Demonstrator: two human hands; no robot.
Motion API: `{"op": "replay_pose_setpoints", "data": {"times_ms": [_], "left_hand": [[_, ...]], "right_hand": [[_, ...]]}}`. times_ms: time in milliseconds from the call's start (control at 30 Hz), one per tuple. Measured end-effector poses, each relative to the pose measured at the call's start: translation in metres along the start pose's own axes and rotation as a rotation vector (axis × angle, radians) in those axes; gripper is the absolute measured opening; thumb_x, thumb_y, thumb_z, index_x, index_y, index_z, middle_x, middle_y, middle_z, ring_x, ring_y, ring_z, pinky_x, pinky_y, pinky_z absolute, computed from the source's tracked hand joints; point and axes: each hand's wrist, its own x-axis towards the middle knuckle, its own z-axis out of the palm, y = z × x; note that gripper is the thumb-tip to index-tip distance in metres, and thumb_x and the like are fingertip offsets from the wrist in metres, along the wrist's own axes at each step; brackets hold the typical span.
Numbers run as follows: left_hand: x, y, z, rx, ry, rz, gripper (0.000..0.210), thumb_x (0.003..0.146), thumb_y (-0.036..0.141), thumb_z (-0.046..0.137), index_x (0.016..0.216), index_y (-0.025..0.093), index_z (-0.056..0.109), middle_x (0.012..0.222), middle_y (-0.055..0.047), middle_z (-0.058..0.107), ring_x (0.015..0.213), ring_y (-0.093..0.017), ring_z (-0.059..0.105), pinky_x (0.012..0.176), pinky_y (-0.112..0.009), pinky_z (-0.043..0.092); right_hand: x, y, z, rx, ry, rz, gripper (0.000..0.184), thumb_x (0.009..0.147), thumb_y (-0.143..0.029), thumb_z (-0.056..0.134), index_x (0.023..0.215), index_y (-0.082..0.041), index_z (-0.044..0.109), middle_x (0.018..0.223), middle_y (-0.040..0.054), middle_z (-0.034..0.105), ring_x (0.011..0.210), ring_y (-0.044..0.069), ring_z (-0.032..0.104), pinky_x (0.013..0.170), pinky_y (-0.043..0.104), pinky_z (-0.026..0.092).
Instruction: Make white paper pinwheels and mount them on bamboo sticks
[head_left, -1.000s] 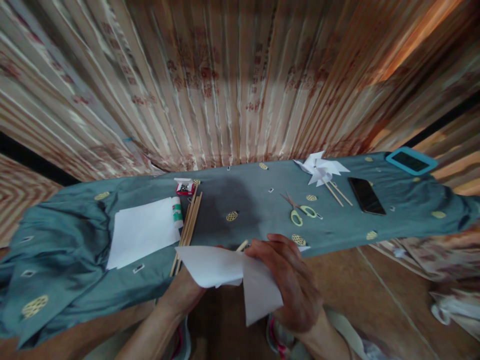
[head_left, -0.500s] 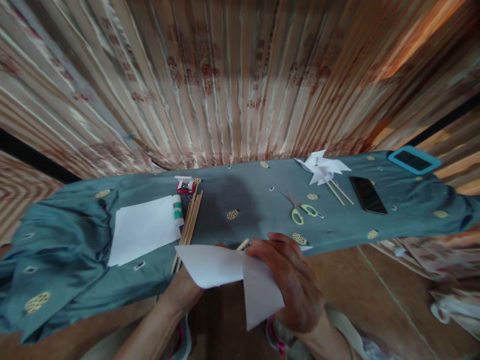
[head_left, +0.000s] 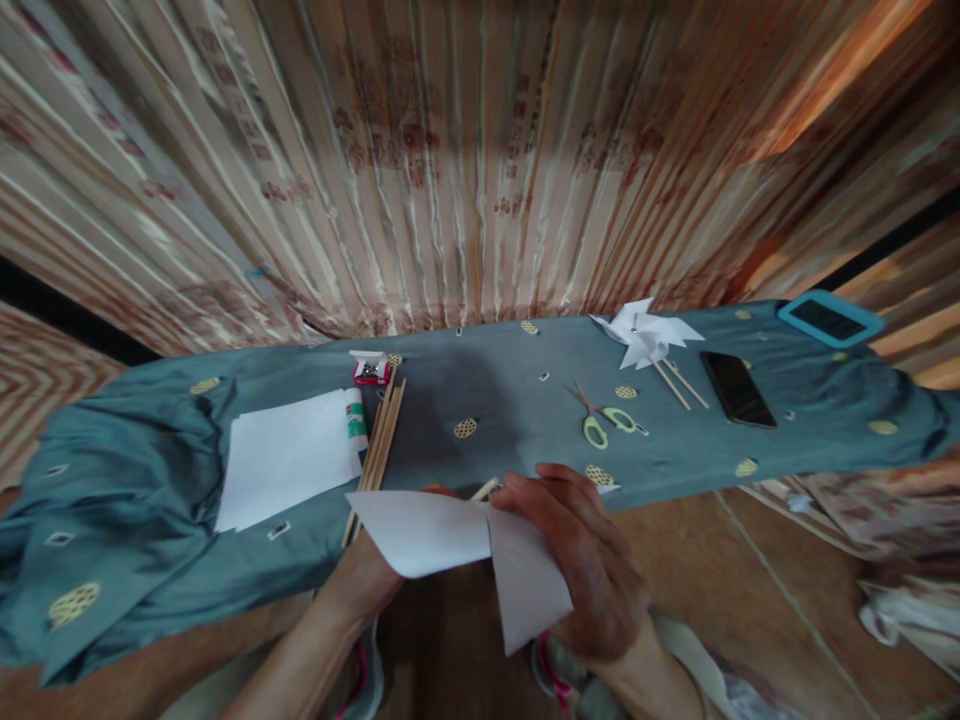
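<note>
A white paper pinwheel is between my hands at the table's near edge, its blades facing me. My left hand is behind it, mostly hidden by the paper, with a fingertip showing over the upper edge. My right hand is closed on the pinwheel at its middle, fingers bent over the blades. The end of a wooden stick sticks out above the paper beside the right fingertips. Green-handled scissors lie partly open beyond my right hand. Several wooden sticks lie left of centre.
White paper sheets lie at left with a glue stick on their edge. Behind is a small open red box of metal pins. Pinwheels on sticks, a black phone and a blue-framed tablet are at right.
The pinwheel's lower right blade has shifted slightly right and up. Both hands stay on the pinwheel in nearly the same place.
</note>
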Motion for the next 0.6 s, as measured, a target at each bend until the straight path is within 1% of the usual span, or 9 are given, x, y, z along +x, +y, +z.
{"op": "replay_pose_setpoints", "data": {"times_ms": [100,167,267,367,500,600], "left_hand": [[-0.002,0.008,0.002,-0.010,-0.069,0.018,0.031,0.059,0.040,0.077,0.076,0.016,0.068,0.072,-0.003,0.066,0.068,-0.018,0.059,0.065,-0.027,0.047],[-0.004,0.008,0.000,-0.021,-0.087,0.020,0.030,0.060,0.038,0.077,0.078,0.016,0.068,0.070,-0.002,0.065,0.064,-0.016,0.057,0.060,-0.024,0.045],[-0.005,0.006,-0.005,0.002,-0.051,0.043,0.025,0.063,0.034,0.075,0.080,0.017,0.068,0.074,-0.003,0.067,0.064,-0.015,0.056,0.056,-0.023,0.044],[-0.004,0.006,-0.008,0.052,-0.054,0.034,0.023,0.066,0.034,0.072,0.079,0.016,0.068,0.079,-0.005,0.068,0.066,-0.017,0.059,0.057,-0.024,0.045],[-0.003,0.009,-0.009,0.052,-0.066,0.037,0.020,0.068,0.034,0.072,0.078,0.017,0.069,0.077,-0.005,0.069,0.066,-0.017,0.060,0.056,-0.023,0.044],[-0.004,0.011,-0.008,0.028,-0.079,0.036,0.020,0.066,0.032,0.075,0.078,0.016,0.070,0.074,-0.004,0.068,0.063,-0.016,0.059,0.055,-0.022,0.044]], "right_hand": [[0.002,-0.001,0.000,0.003,0.011,0.004,0.038,0.092,-0.009,0.047,0.130,-0.012,0.048,0.091,0.0063,0.072,0.087,0.016,0.066,0.091,0.037,0.051],[0.001,-0.001,-0.001,0.012,0.004,0.007,0.038,0.092,-0.009,0.046,0.130,-0.012,0.048,0.091,0.0066,0.072,0.087,0.016,0.066,0.091,0.036,0.051],[-0.001,-0.001,-0.002,0.021,-0.012,0.018,0.040,0.091,-0.007,0.046,0.130,-0.012,0.048,0.093,0.0071,0.071,0.090,0.017,0.066,0.094,0.036,0.050],[-0.002,-0.001,-0.002,0.026,-0.041,0.021,0.041,0.091,-0.008,0.045,0.132,-0.013,0.046,0.094,0.0067,0.071,0.090,0.017,0.066,0.094,0.037,0.050],[-0.001,-0.001,-0.002,0.030,-0.051,0.017,0.039,0.092,-0.009,0.043,0.130,-0.013,0.048,0.091,0.0062,0.071,0.089,0.017,0.065,0.094,0.036,0.050],[-0.001,-0.001,-0.001,0.028,-0.043,0.017,0.038,0.091,-0.007,0.043,0.129,-0.012,0.050,0.090,0.0063,0.071,0.087,0.017,0.065,0.094,0.036,0.050]]}}
